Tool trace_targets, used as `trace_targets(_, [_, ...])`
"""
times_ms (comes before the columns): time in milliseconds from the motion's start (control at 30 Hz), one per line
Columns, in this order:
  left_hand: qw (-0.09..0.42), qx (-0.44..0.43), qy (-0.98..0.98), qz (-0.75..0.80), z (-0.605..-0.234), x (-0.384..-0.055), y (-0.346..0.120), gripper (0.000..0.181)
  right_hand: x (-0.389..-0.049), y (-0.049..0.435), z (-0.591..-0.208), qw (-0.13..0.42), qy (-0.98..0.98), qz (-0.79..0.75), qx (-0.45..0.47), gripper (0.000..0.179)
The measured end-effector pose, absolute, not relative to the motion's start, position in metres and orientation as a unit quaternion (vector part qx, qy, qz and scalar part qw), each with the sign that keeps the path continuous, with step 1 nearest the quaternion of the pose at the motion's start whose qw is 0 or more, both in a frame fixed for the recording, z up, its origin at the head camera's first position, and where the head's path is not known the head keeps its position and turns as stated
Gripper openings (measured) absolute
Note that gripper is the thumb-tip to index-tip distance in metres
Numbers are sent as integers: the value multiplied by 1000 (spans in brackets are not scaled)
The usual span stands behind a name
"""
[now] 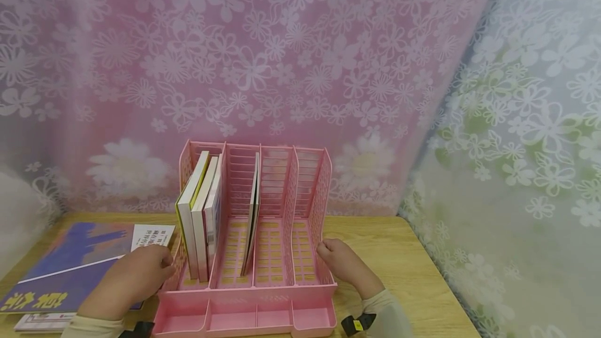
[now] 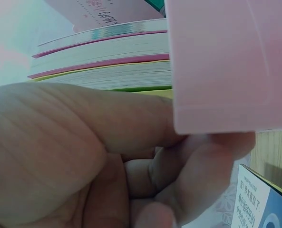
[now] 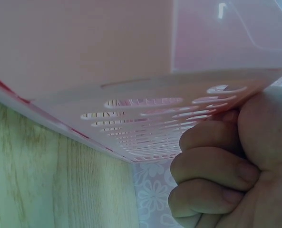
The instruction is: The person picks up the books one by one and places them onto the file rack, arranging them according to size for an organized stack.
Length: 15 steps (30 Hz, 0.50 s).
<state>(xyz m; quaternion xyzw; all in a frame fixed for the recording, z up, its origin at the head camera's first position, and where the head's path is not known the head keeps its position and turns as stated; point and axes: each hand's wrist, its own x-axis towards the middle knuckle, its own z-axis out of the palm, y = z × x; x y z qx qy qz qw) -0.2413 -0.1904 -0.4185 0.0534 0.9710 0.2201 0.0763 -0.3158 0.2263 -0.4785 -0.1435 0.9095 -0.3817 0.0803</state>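
A pink plastic desktop book rack (image 1: 272, 292) with upright dividers and small front trays stands between both hands. In its leftmost slot several thick books (image 1: 199, 218) stand upright, leaning slightly. One thin book (image 1: 252, 213) tilts against a divider in the second slot. My left hand (image 1: 141, 273) grips the rack's left side wall; the left wrist view shows thumb and fingers (image 2: 202, 166) about the pink edge, below the books' page edges. My right hand (image 1: 345, 262) pinches the right side wall's edge, its other fingers (image 3: 205, 173) curled against the slotted panel in the right wrist view.
A large purple-blue book (image 1: 75, 265) lies flat at the left on the wooden table (image 1: 389, 244), over other printed matter (image 1: 44, 322). Behind the table hangs a pink flowered curtain (image 1: 263, 67); a pale flowered one (image 1: 526, 171) is at the right.
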Motion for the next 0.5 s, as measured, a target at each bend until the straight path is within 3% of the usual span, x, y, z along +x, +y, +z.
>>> trace_targets(500, [82, 43, 973, 211, -419, -242, -189, 15, -314, 226, -477, 88, 905, -391, -145, 42])
